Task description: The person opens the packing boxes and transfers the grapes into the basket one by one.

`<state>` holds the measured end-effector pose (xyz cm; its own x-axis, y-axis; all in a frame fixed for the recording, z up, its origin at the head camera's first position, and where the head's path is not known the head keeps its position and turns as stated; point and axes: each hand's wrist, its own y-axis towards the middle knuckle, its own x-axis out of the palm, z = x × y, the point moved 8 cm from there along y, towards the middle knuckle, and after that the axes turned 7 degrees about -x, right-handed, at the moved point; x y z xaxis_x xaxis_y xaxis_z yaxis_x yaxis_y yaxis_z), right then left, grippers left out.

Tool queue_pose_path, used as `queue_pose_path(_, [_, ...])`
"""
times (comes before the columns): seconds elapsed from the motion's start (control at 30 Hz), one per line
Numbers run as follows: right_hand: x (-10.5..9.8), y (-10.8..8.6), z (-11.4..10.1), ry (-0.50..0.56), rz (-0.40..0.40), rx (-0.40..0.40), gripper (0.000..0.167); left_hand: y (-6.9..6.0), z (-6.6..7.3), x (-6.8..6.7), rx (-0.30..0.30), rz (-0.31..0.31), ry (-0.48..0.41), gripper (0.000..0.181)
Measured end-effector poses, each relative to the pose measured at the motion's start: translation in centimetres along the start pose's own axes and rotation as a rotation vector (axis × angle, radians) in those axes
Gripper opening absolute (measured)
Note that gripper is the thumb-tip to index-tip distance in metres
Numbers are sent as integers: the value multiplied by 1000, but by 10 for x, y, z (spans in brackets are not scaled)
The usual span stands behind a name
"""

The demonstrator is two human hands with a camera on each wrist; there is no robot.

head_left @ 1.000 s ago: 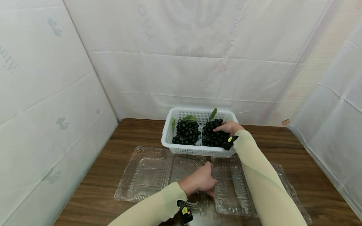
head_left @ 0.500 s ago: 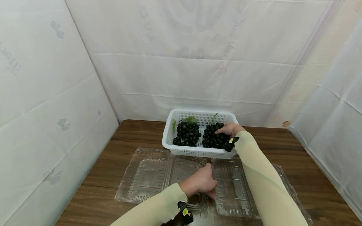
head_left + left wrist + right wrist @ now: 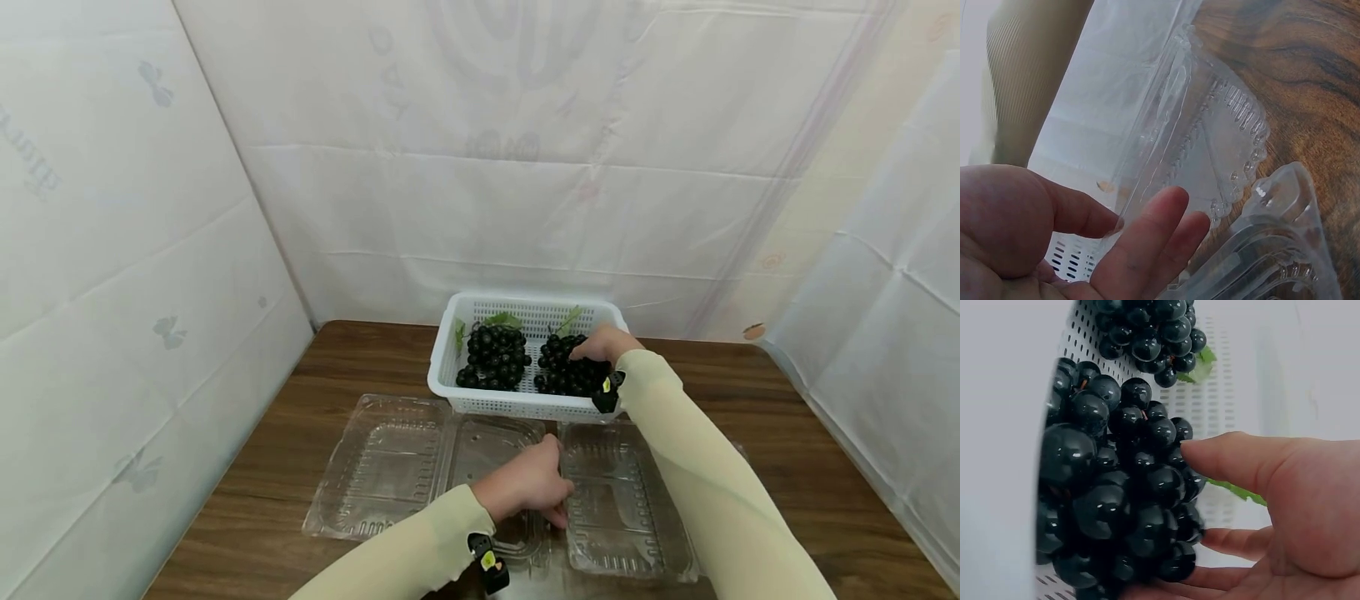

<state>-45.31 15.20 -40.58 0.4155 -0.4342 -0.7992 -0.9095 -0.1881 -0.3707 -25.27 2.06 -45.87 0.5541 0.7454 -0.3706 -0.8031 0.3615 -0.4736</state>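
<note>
In the head view, my right hand (image 3: 606, 343) reaches into a white perforated basket (image 3: 517, 402) and grips the right-hand bunch of dark grapes (image 3: 557, 375). The right wrist view shows its thumb (image 3: 1219, 456) against the berries, with the other fingers passing below them; some fingertips are hidden. A second bunch of dark grapes (image 3: 495, 357) lies to the left in the basket. Lower down, my left hand (image 3: 528, 483) pinches the left edge of a clear plastic clamshell container (image 3: 611, 508). That edge runs between thumb and fingers in the left wrist view.
Another open clear clamshell container (image 3: 393, 467) lies on the wooden table (image 3: 262, 475), left of my left hand. Green leaves (image 3: 502, 320) show among the grapes. White sheeting (image 3: 420, 208) hangs behind the table and along both sides.
My right hand has shifted slightly within the basket, and the leaf on the right bunch has tipped lower. My left hand keeps its place at the container edge.
</note>
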Motion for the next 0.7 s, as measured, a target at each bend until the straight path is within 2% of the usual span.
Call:
queue_pose_path(0.1, [-4,-6,-3,6,23,-10,32,1,-1,-3,-3,-3,18,64])
queue_pose_path(0.2, [-5,-11,-3,61,26,-32,27,1,-1,-9,-4,14,39,68])
queue_pose_path(0.3, [-5,-16,-3,76,29,-73,36,-1,1,-15,9,44,71,67])
queue_pose_path(0.37, [-4,-19,-2,67,42,-99,58,-2,3,-20,29,66,106,61])
queue_pose_path(0.5, [-4,-25,-2,45,74,-136,73,-8,10,-30,89,82,122,50])
queue_pose_path(0.7, [-18,-39,-3,40,171,-235,65,-20,22,-49,216,103,135,38])
